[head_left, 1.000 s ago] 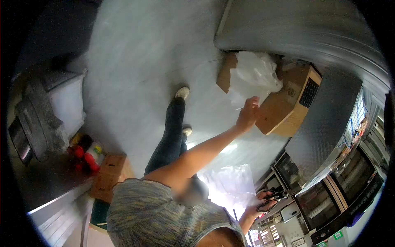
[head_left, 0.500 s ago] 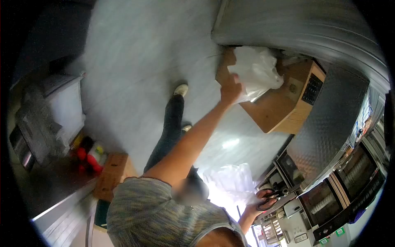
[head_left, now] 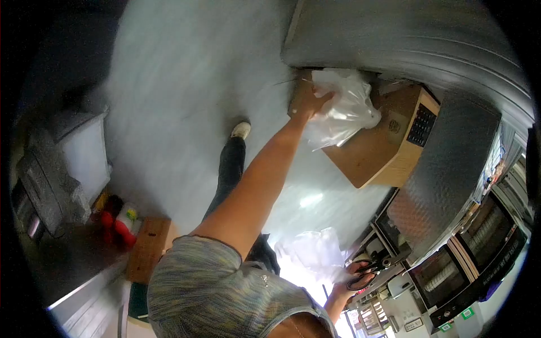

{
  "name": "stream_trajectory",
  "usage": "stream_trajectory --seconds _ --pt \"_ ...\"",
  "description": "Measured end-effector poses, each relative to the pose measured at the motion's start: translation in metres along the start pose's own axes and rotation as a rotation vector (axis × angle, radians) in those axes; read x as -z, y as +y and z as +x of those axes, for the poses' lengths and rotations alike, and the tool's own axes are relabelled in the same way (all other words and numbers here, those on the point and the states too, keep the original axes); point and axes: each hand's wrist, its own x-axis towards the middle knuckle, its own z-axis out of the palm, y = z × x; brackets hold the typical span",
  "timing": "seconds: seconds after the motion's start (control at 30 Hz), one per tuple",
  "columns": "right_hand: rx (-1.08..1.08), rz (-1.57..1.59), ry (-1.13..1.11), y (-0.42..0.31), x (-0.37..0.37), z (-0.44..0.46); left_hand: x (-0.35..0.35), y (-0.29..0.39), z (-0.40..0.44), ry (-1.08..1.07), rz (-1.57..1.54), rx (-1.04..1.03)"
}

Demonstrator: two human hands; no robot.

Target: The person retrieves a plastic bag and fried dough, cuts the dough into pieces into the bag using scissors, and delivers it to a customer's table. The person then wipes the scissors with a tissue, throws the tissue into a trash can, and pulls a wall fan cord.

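My left hand [head_left: 311, 106] reaches across to an open cardboard box [head_left: 369, 160] on the floor. Its fingers close on the edge of a crinkled clear plastic bag [head_left: 349, 112] lying over the box; some fingertips are hidden in the plastic. Nearer my body, my right hand [head_left: 358, 277] grips black-handled scissors [head_left: 376, 266], their blades pointing away to the right. Another white, translucent plastic bag [head_left: 313, 253] hangs against the right hand, washed out by bright light; whether the fingers hold it too, I cannot make out.
A grey metal-looking panel [head_left: 451, 169] stands beside the box, with black oven-like units [head_left: 451, 276] at lower right. At left are a white bin-like container [head_left: 84, 158], red items [head_left: 115, 225] and a smaller cardboard box [head_left: 149, 248]. My shoe [head_left: 241, 130] is on the grey floor.
My left hand has shifted slightly up and left, its fist loosening into a grip at the bag's edge. The bag's plastic has spread lower. The scissors stay in my right hand.
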Motion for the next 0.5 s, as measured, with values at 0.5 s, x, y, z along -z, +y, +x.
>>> stream_trajectory --seconds 0.5 --pt "0.049 0.049 0.112 0.006 0.003 0.005 -0.005 0.016 0.008 0.060 -0.068 -0.082"
